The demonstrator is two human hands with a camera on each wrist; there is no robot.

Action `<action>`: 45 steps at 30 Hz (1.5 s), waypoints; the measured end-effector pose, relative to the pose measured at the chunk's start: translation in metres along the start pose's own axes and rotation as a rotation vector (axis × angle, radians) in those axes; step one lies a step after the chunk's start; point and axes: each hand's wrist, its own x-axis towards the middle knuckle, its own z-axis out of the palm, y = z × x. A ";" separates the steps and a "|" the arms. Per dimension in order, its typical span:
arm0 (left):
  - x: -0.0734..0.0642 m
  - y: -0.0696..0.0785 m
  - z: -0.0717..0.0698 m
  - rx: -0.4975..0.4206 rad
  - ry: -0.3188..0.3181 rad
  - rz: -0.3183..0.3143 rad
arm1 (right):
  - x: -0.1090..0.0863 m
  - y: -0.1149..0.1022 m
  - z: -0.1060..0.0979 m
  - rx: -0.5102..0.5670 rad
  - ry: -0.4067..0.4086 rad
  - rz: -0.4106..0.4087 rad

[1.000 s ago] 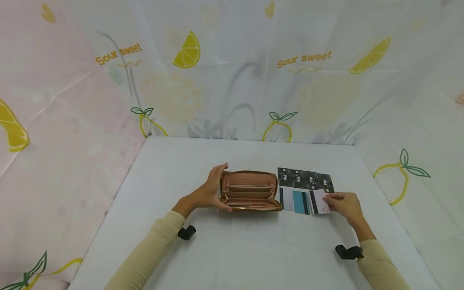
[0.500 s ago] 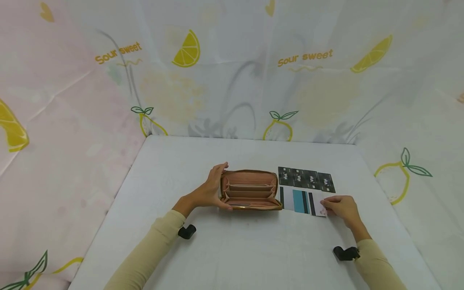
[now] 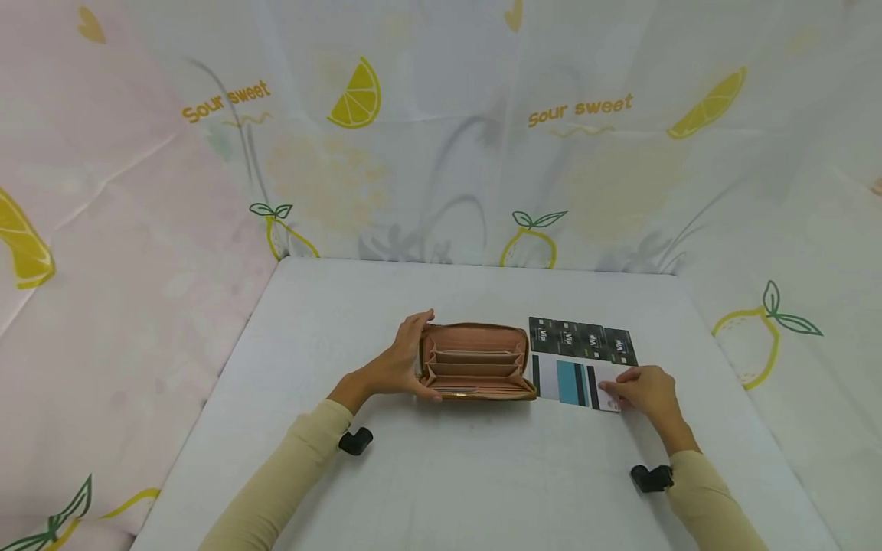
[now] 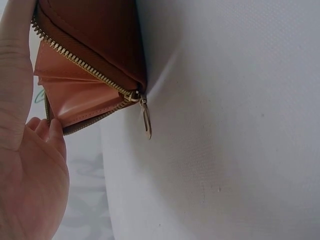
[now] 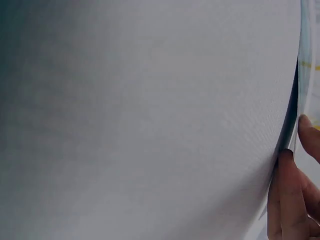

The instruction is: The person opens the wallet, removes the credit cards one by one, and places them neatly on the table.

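An unzipped tan wallet (image 3: 475, 360) stands with its mouth and compartments facing up the view. My left hand (image 3: 398, 360) grips its left end, thumb at the front edge and fingers at the back. In the left wrist view the wallet's zipper pull (image 4: 146, 120) hangs over the cloth, beside the left hand (image 4: 35, 185). To the wallet's right, my right hand (image 3: 648, 390) pinches the right edge of a white card with a dark stripe (image 3: 602, 376). A blue card (image 3: 568, 383) and a pale striped card (image 3: 547, 376) lie left of it. The right wrist view shows fingertips (image 5: 286, 157) at a thin edge.
A row of black VIP cards (image 3: 581, 340) lies behind the lighter cards. The white cloth-covered table (image 3: 475, 474) extends around everything, backed by a lemon-printed curtain (image 3: 441, 138). A black wrist camera (image 3: 651, 478) sits near the right sleeve.
The white card has moved slightly left and lies closer to the blue card. My right hand has shifted left, its thumb farther over the card. The left hand keeps its hold on the wallet.
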 end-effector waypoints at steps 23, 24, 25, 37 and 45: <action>-0.002 0.005 -0.001 0.017 -0.018 -0.039 | -0.013 -0.070 0.015 -0.100 0.209 -0.398; -0.002 0.005 -0.001 0.018 -0.018 -0.036 | -0.015 -0.078 0.018 -0.087 0.230 -0.442; -0.002 0.005 0.000 0.022 -0.019 -0.037 | -0.016 -0.086 0.021 -0.078 0.244 -0.480; -0.002 0.004 0.002 0.031 -0.029 -0.045 | -0.046 -0.158 0.066 0.023 0.278 -0.921; -0.003 0.006 0.000 0.050 -0.043 -0.065 | -0.057 -0.180 0.100 -0.008 0.118 -1.013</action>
